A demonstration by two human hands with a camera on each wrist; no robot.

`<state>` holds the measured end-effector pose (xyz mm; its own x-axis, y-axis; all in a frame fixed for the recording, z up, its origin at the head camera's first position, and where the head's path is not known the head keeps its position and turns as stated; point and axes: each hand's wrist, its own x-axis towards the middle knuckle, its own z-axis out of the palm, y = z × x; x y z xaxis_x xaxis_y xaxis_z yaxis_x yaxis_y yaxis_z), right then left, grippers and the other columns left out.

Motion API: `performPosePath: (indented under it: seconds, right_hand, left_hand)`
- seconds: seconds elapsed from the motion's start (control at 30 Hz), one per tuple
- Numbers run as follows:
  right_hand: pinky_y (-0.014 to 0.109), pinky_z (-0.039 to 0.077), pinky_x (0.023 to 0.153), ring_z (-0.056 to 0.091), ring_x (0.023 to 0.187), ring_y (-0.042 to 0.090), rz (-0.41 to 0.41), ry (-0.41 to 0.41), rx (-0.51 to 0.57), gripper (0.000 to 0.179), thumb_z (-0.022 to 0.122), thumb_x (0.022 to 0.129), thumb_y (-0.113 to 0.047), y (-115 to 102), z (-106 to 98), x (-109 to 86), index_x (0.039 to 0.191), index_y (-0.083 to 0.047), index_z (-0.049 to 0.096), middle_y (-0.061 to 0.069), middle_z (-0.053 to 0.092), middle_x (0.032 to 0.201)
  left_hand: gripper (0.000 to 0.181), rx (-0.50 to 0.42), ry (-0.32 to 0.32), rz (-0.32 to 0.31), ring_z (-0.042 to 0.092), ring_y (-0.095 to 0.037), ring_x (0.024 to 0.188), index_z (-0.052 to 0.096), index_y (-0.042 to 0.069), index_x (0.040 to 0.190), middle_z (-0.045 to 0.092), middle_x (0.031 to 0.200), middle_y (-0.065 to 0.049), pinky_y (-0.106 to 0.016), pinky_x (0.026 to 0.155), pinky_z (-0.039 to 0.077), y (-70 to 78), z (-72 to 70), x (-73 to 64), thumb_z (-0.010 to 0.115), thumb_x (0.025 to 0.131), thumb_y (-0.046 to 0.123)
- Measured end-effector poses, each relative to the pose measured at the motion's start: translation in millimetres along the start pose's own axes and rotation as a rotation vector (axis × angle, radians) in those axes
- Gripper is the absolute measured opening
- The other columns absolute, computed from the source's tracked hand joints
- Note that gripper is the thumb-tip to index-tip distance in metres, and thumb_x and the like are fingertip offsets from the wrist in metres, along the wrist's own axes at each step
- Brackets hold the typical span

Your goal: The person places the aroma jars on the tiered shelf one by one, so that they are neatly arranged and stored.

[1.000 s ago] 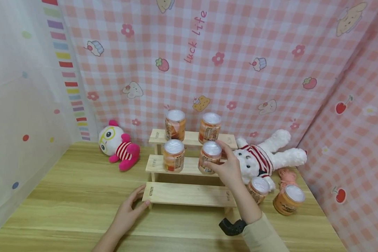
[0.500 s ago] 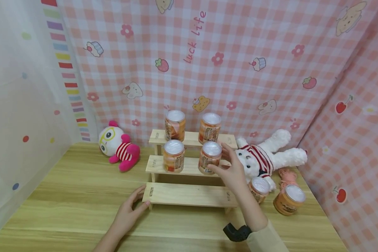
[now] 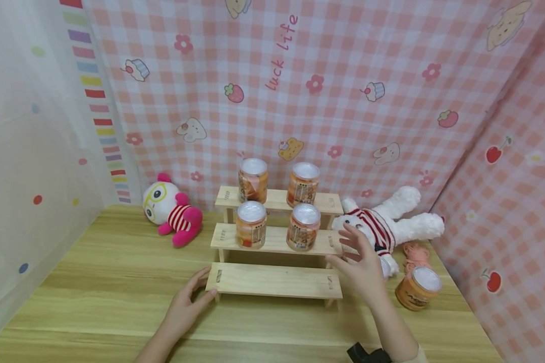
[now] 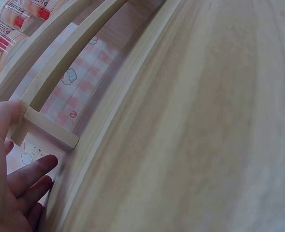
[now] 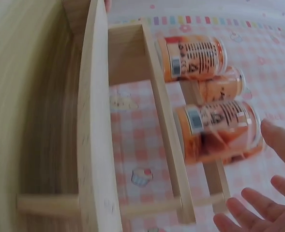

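Observation:
In the head view, a three-step wooden stand (image 3: 272, 281) carries orange jars with pale lids. The rear-left jar (image 3: 253, 181) and rear-right jar (image 3: 303, 185) stand on the top step. A front-left jar (image 3: 251, 225) and front-right jar (image 3: 303, 228) are on the middle step, while the lowest step is bare. My left hand (image 3: 186, 304) holds the lowest step's left end, its thumb (image 4: 6, 116) against the corner and the other fingers loosely spread. Beside the stand's right end, my right hand (image 3: 361, 267) is open, fingers spread, apart from the front-right jar (image 5: 218, 131).
Another orange jar (image 3: 418, 288) sits on the table at right, near pink yarn (image 3: 416, 254). A white plush (image 3: 381, 227) lies right of the stand, a pink panda plush (image 3: 174, 212) left of it. A jar lid (image 3: 384, 267) shows partly behind my right hand.
My right hand has let go of the front-right jar and moved right and toward me. It now covers most of one table jar. My left hand and the stand have stayed in place.

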<state>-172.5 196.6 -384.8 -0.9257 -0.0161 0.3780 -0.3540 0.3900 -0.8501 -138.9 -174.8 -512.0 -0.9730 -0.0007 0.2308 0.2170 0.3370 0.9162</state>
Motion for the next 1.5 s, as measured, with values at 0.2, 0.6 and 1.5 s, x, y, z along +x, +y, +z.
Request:
performPosePath:
  seconds: [0.2, 0.6, 1.5]
  right_hand:
    - [0.021, 0.047, 0.085, 0.054, 0.113, 0.024, -0.044, 0.014, -0.056, 0.071, 0.078, 0.080, -0.007, 9, -23, -12.6, 0.141, -0.011, 0.043, 0.011, 0.056, 0.129]
    - [0.014, 0.046, 0.082, 0.056, 0.105, 0.003, -0.125, 0.073, -0.132, 0.075, 0.079, 0.071, 0.010, 34, -70, -27.2, 0.137, -0.002, 0.046, -0.012, 0.058, 0.119]
    - [0.005, 0.028, 0.089, 0.041, 0.113, -0.010, -0.119, 0.021, -0.319, 0.076, 0.080, 0.071, 0.007, 89, -157, -48.4, 0.139, -0.002, 0.046, -0.028, 0.047, 0.127]
  left_hand:
    - [0.056, 0.000, 0.001, 0.006, 0.055, -0.027, 0.113, 0.048, 0.014, 0.139, 0.064, 0.119, -0.010, -0.056, 0.103, 0.029, -0.2, 0.3, 0.4, 0.070, 0.089, 0.018]
    - [0.056, -0.004, -0.004, -0.003, 0.054, -0.028, 0.115, 0.048, 0.014, 0.140, 0.063, 0.121, -0.011, -0.057, 0.103, 0.028, 0.9, -0.2, -0.7, 0.070, 0.089, 0.019]
    - [0.055, -0.014, 0.002, 0.011, 0.054, -0.027, 0.114, 0.049, 0.015, 0.139, 0.064, 0.120, -0.010, -0.056, 0.104, 0.028, -1.9, 0.0, 0.6, 0.070, 0.088, 0.018]
